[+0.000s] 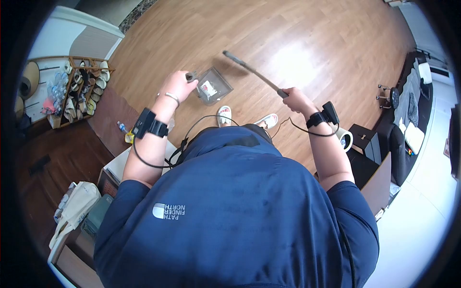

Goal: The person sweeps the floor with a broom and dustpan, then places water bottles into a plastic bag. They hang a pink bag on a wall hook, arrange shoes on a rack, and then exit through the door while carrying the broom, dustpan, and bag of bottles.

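My left hand point(180, 87) is closed around the upright handle point(191, 76) of a dustpan, its grip end poking out past the fingers. Just beyond that hand lies the pan of the grey dustpan point(222, 88), down on the wooden floor with a white patch inside it. A long-handled broom point(261, 78) is gripped in my right hand point(297, 101), slanting forward and to the left. The broom's dark far end is a little past the dustpan, with a brownish blur beside it.
My feet in light sandals point(224, 115) stand close behind the dustpan. A shoe rack point(79, 91) full of shoes is at the left. To the right are a stool point(394, 97), a black sofa point(398, 139) and a dark cabinet point(363, 138). Cables hang from both wrists.
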